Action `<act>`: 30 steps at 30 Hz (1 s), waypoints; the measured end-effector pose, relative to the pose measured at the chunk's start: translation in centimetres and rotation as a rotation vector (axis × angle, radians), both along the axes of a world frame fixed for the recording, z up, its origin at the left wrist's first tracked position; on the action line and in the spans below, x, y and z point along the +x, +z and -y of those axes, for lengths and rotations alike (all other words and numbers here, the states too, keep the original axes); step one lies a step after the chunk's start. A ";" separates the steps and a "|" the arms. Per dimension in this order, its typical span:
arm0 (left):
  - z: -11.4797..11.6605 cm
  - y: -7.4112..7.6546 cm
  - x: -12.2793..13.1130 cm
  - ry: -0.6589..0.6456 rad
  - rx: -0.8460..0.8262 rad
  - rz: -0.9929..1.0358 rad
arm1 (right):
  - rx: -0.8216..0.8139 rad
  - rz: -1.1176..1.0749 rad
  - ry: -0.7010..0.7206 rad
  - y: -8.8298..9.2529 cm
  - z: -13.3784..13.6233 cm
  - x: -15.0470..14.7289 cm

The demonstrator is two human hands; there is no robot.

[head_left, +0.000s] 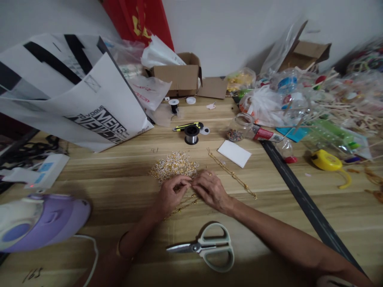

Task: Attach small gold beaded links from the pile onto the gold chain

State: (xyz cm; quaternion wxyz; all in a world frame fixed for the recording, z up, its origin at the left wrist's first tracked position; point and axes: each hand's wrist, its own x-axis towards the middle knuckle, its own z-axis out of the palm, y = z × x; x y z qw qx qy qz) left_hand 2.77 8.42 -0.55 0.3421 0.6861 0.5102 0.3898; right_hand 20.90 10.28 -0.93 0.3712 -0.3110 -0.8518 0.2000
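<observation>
Bare left hand [170, 195] and right hand [214, 190] meet near frame centre; their hold I cannot tell; 1 heap of gold-and-clear pieces [172, 165] lies just above.

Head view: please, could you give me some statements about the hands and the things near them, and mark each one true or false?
1. The left hand and right hand are close together. True.
2. The scissors lie with their blades pointing right. False: the blades point left.
3. A gold chain lies beside the white card. True.
4. The right hand holds the black spool. False: it stands beyond the pile of gold-and-clear jewellery pieces.
</observation>
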 end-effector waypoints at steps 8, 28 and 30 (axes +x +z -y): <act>-0.5 1.0 -0.5 0.124 0.157 -0.105 | -0.015 0.025 -0.014 0.1 0.1 0.1; -2.3 0.7 -1.7 -0.039 0.330 -0.641 | -0.003 -0.029 -0.031 0.2 0.2 0.2; -2.5 0.6 -1.9 -0.029 0.333 -0.629 | -0.003 -0.041 -0.031 0.2 0.2 0.2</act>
